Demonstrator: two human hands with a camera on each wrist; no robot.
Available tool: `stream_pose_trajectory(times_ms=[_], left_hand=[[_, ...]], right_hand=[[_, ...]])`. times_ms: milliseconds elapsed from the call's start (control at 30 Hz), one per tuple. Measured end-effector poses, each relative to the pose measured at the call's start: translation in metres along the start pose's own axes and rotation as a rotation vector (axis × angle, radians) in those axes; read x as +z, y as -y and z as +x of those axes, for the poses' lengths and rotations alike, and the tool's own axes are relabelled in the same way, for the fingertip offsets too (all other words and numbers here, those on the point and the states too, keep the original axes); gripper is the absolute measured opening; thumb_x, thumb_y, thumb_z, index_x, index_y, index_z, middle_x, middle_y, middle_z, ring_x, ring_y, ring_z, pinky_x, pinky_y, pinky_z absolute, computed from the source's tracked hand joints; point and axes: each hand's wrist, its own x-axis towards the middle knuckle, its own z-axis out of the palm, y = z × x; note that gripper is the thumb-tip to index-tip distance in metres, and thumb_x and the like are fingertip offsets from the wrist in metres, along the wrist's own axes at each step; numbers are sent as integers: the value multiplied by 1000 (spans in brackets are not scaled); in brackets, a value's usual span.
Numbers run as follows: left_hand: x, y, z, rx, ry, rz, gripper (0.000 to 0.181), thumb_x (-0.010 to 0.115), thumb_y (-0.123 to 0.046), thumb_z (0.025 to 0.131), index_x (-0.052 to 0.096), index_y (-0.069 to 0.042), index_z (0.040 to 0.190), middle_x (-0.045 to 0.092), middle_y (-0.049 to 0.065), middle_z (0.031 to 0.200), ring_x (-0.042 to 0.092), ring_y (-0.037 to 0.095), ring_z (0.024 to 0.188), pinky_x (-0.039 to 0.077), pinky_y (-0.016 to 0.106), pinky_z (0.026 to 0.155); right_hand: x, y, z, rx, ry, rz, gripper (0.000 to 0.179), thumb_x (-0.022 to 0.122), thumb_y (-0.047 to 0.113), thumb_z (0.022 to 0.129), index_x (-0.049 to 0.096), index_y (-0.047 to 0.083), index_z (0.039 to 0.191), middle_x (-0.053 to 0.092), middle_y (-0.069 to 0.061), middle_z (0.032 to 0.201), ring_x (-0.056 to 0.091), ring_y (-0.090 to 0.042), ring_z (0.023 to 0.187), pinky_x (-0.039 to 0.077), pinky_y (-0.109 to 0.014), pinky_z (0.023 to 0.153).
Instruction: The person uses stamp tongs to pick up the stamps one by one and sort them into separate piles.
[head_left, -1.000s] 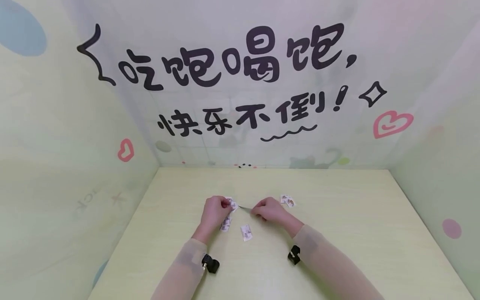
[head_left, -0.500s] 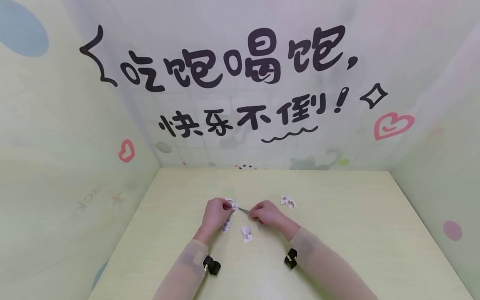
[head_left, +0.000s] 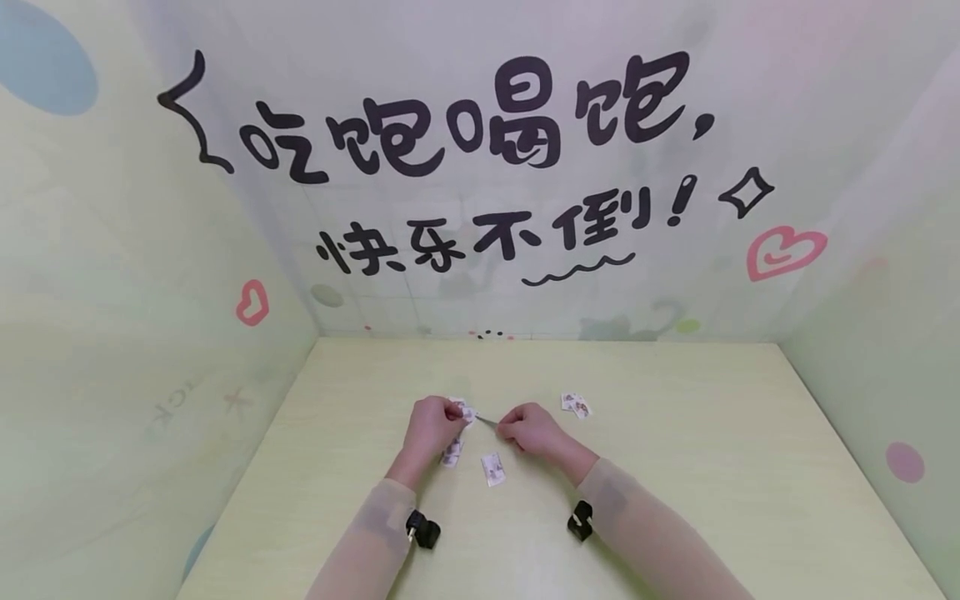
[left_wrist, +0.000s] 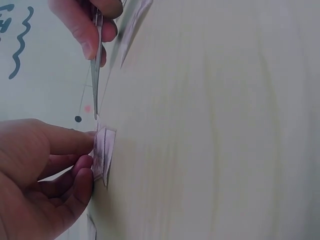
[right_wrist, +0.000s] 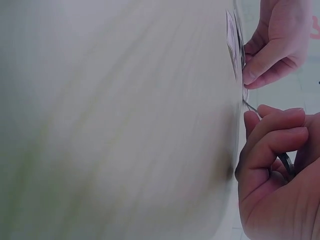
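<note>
"Over the counter [head_left: 712, 467], between the two hands: which step is in hand?"

"Working at the edge of a paper piece [head_left: 469, 415], by my judgement. Left grip [head_left: 432, 423]: pinching that piece, thumb against fingers. Right grip [head_left: 538, 431]: curled round a metal tool [left_wrist: 95, 80], its point at the paper's edge. Contact not confirmed."

"Scissors or tweezers?"

"Cannot settle it. Slim, grey, tapering to a fine tip. A dark curved part [right_wrist: 286, 164] shows among my right fingers; I lean toward scissors."

"What does the next move call for?"

"I judge: paper held steady, tip lined up with the edge, small motions only. Too hard a pinch could crease it."

"Materials and shapes?"

"Paper: thin, whitish, small, roughly rectangular, purplish-grey print, too blurred to read. One loose piece [head_left: 492, 469] lies nearer me, between the wrists. A few more pieces [head_left: 452, 452] lie beside my left wrist, partly hidden. An overlapping pair [head_left: 576, 404] lies beyond my right grip. Counter: pale yellow, flat, faint wavy grain."
</note>
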Motion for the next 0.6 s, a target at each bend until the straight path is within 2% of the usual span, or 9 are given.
stream_pose_trajectory(times_ms=[267, 600], left_hand=[[0, 4, 2, -5, -3, -2, 8, 85, -5, 90, 78, -6, 88, 71, 2, 81, 64, 15, 71, 56, 30, 66], [-1, -4, 1, -12, 14, 12, 6, 84, -4, 91, 79, -4, 92, 72, 4, 86, 64, 16, 75, 57, 32, 68]], right_hand=[[1, 2, 0, 11, -12, -18, 11, 72, 13, 101, 74, 3, 105, 63, -3, 75, 51, -9, 58, 44, -23, 56], [1, 2, -2, 5, -22, -14, 12, 72, 11, 100, 74, 1, 107, 65, -5, 79, 52, -11, 61, 45, -24, 58]])
